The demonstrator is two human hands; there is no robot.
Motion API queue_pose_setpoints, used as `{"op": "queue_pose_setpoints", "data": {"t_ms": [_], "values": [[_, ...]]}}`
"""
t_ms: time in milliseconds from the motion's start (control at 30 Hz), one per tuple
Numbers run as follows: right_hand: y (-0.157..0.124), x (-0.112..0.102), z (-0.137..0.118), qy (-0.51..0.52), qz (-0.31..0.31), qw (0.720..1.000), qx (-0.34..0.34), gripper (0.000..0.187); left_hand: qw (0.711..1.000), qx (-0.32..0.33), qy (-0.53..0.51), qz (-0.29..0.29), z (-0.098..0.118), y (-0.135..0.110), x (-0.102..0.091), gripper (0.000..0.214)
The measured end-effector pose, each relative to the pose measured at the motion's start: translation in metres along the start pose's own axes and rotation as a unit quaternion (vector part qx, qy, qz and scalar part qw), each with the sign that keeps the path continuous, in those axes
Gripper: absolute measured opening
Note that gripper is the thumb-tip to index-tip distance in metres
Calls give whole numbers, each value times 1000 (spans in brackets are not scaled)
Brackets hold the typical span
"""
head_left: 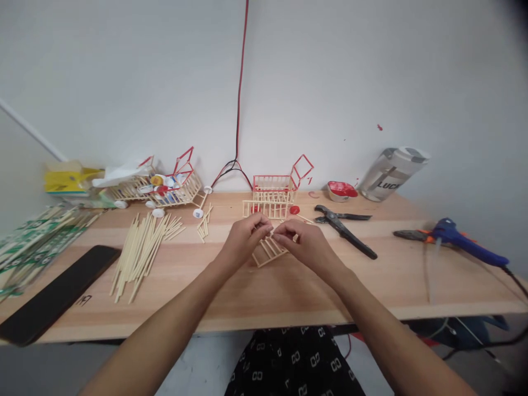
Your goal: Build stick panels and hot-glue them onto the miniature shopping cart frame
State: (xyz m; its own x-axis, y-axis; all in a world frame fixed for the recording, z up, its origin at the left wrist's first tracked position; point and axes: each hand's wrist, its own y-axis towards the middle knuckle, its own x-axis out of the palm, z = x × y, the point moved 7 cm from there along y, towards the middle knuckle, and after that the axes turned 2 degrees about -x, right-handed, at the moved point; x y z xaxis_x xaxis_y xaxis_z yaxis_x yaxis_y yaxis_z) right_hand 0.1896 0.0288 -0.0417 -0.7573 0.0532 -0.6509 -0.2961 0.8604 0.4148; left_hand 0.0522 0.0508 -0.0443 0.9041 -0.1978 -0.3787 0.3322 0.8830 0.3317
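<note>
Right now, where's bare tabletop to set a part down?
Wide strip of table, front right, between the cutters and the glue gun. Smaller patch: between the loose sticks and the left hand. Crowded: back left, where two carts sit close; centre, around the stick frame, with a red-trimmed cart behind.

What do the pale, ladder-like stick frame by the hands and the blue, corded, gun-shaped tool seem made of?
Pale, ladder-like stick frame: probably bare wood or bamboo, matte, judging by its tan, unpainted sticks.
Blue, corded, gun-shaped tool: likely smooth moulded plastic, given its even blue colour.
</note>
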Motion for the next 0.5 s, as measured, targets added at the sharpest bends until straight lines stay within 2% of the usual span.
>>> {"op": "queue_pose_setpoints", "data": {"t_ms": [67,167,333,433,500], "values": [[-2,5,3,27,4,1000,17,12,996,-33,-82,-13,-5,-1,4,15],[-5,8,11,56,22,997,45,14,975,-82,-204,-43,-11,-2,11,28],[-13,8,11,61,34,996,51,15,967,-107,-226,-38,-15,-3,13,28],[-21,-16,11,16,56,997,52,19,967,-107,-233,3,-16,-1,5,26],[-29,-53,19,-45,104,992,54,23,964,-101,-243,32,-17,1,-2,26]]}}
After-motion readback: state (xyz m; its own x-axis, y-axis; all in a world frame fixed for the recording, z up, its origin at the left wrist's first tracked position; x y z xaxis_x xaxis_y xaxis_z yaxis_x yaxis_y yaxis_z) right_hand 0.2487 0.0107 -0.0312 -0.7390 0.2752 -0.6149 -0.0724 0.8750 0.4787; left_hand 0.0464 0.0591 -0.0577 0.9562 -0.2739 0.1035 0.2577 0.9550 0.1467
